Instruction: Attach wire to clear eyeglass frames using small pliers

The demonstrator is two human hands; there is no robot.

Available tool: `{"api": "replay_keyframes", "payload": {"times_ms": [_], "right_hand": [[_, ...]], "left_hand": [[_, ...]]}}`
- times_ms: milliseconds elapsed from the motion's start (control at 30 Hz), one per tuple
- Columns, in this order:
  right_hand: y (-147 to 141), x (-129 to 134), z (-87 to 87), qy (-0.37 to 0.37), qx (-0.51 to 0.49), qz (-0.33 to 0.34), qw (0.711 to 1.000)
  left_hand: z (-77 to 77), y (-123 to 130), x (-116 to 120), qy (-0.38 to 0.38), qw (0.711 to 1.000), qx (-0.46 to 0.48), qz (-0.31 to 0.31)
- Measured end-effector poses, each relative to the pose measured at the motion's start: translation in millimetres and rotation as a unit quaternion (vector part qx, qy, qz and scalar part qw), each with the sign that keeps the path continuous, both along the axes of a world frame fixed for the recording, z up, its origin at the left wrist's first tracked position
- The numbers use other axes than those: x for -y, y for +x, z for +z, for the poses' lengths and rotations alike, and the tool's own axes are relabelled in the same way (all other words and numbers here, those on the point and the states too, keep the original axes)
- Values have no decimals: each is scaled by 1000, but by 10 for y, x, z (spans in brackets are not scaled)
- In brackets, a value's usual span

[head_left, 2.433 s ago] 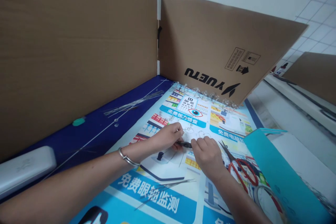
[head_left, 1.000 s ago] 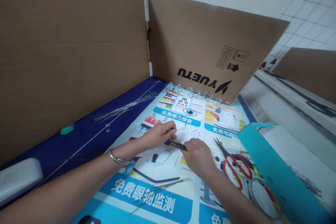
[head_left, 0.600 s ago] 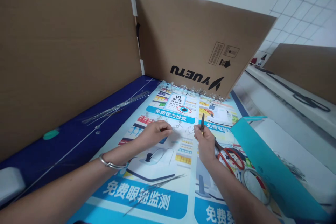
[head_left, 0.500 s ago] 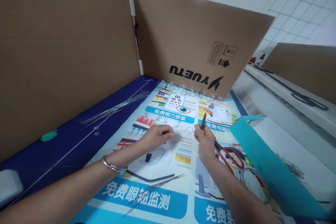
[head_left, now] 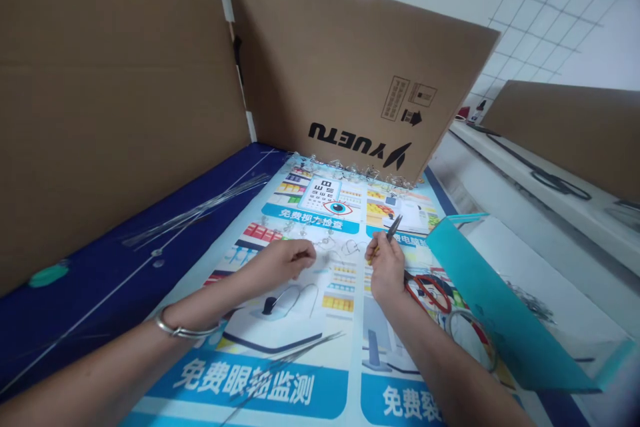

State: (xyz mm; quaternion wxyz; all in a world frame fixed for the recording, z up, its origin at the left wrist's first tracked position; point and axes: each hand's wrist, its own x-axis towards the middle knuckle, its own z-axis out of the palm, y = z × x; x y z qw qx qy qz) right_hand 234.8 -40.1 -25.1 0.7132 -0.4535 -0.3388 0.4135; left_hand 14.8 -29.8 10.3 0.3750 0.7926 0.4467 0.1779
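My right hand [head_left: 385,263] is closed round a pair of pliers [head_left: 395,227], their dark pointed jaws up and a bit of yellow grip showing at the fingers. Across from it my left hand [head_left: 293,260], with a silver bangle on the wrist, is pinched closed; whatever lies between its fingertips is too small to make out. A thin bent wire [head_left: 351,247] shows in the gap between the two hands. Red-handled scissors [head_left: 433,293] lie beside my right wrist, their blades partly hidden.
Straight wires [head_left: 285,363] lie in front, and another wire bundle [head_left: 195,210] lies on the left. Small wire pieces [head_left: 360,173] line the back, below a standing cardboard panel [head_left: 350,67]. At right are a wire ring [head_left: 470,340] and a turquoise-edged box [head_left: 500,307] with metal bits [head_left: 530,300].
The view has shifted slightly, so the scene sits further left. The pliers in my right hand have tilted, their tips leaning more to the right. My left hand stays pinched.
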Motion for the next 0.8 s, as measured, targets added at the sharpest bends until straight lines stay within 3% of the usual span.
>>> {"api": "replay_keyframes", "payload": {"times_ms": [133, 333, 533, 800], "right_hand": [[22, -20, -17, 8, -15, -20, 1000], [38, -24, -7, 23, 55, -31, 998], [32, -12, 15, -29, 96, 6, 995], [9, 57, 209, -146, 90, 32, 985]], "left_hand": [[83, -64, 50, 87, 982, -136, -95], [11, -33, 144, 146, 950, -245, -128], [-8, -24, 157, 168, 937, -278, -131], [8, -43, 171, 169, 936, -277, -138]]}}
